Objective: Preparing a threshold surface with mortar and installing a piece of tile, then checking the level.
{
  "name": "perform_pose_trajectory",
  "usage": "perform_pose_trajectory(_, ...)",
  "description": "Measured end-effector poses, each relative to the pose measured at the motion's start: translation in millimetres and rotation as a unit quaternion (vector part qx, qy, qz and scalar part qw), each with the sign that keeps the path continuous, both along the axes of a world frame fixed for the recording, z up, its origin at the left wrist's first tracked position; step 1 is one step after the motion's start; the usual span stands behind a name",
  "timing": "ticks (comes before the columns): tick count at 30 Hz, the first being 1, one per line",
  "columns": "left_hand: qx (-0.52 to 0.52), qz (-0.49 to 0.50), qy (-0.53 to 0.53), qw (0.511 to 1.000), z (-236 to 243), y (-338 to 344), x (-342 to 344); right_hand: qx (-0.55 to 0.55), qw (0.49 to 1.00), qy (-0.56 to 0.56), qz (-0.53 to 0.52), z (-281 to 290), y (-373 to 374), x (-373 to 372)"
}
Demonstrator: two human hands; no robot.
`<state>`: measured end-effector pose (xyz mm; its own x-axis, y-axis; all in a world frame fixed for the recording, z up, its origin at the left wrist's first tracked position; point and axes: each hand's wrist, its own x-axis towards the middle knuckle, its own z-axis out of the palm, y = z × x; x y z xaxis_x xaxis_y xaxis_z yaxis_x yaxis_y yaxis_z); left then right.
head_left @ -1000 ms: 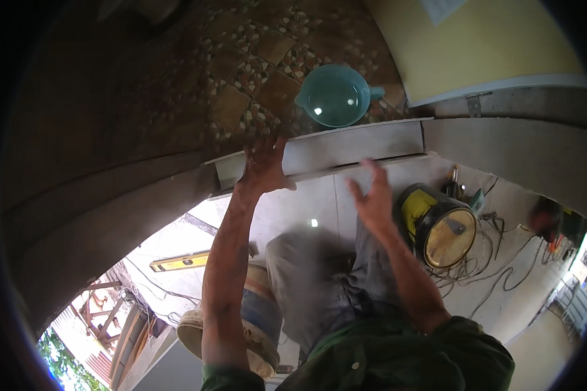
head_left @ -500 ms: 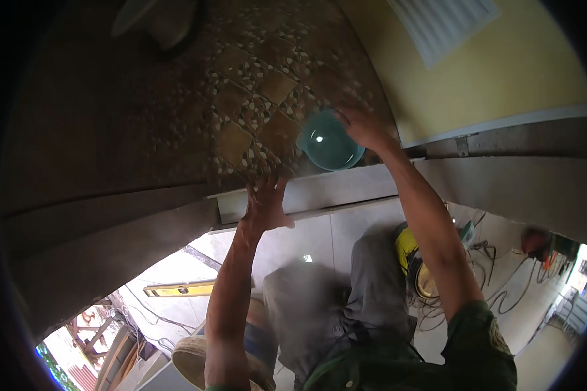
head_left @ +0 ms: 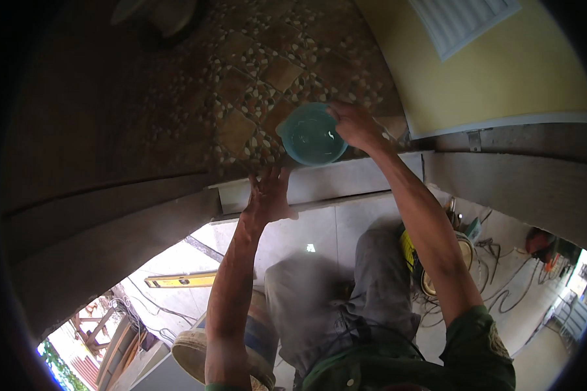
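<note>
A light teal plastic jug (head_left: 303,137) with liquid in it stands near the edge of a floor with patterned brown tiles (head_left: 235,130). My right hand (head_left: 359,130) is closed on the handle side of the jug, fingers at its rim. Just below and left, my left hand (head_left: 270,195) lies with fingers spread on the edge of the pale tile step (head_left: 346,174).
Below lie a yellow spirit level (head_left: 179,281) at left, a stained bucket (head_left: 192,352) by my left arm, a black-and-yellow bucket (head_left: 409,249) behind my right arm, and cables (head_left: 505,293) with a red tool (head_left: 538,241) at right. A yellow wall (head_left: 489,85) rises at upper right.
My right hand has reached up from over the lower floor and taken hold of the jug, which has since shifted slightly left. My left hand stays on the step edge.
</note>
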<state>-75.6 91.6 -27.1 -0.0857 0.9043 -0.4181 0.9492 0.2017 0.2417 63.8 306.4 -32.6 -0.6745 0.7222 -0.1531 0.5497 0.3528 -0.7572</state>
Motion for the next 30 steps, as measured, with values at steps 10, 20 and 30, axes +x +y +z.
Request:
perform_pose_trajectory(10,0.101,-0.026,0.006,0.995,-1,4,2,0.070,0.991,-0.042,0.103,-19,15,5)
perform_pose_trajectory(20,-0.019,-0.003,0.019,1.000,4,-5,-4,0.163,0.985,0.052,-0.018,23,-131,67)
perform_pose_trajectory(30,-0.055,0.009,-0.007,0.998,2,-2,-2,0.221,0.950,-0.118,0.185,-45,-160,69)
